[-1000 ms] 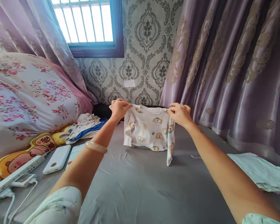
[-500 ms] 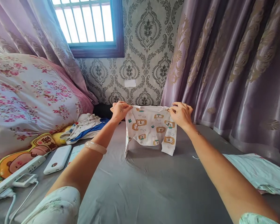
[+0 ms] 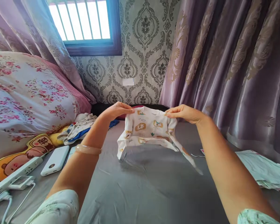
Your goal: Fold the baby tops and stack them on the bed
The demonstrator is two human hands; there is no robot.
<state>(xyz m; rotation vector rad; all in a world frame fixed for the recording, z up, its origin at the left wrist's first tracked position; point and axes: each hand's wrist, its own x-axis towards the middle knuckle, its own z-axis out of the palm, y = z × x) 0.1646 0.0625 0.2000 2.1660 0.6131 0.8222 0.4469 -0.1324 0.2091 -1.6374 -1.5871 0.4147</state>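
Observation:
A small white long-sleeved shirt (image 3: 149, 126) with brown lion faces and green leaf prints hangs stretched between my two hands above the bed. My left hand (image 3: 119, 110) pinches it at the shoulder on the left of the neckline. At the opposite shoulder, my right hand (image 3: 185, 113) pinches the cloth with thumb and fingers. Both sleeves dangle, the right one swung outward and blurred at its cuff. The lower hem is lifted and billowing, so part of the front is folded from sight.
Grey sheet (image 3: 140, 193) covers the bed. On the left are a power strip (image 3: 21, 174) with cables, a white power bank (image 3: 55, 160), a cartoon pillow (image 3: 25, 152) and a clothes heap (image 3: 80, 127). Folded pale clothing (image 3: 261, 168) lies at right.
The shirt has swung: its hem and sleeves flare outward instead of hanging down. My right wrist has turned and its forearm shifted right. Both hands still grip the shoulders.

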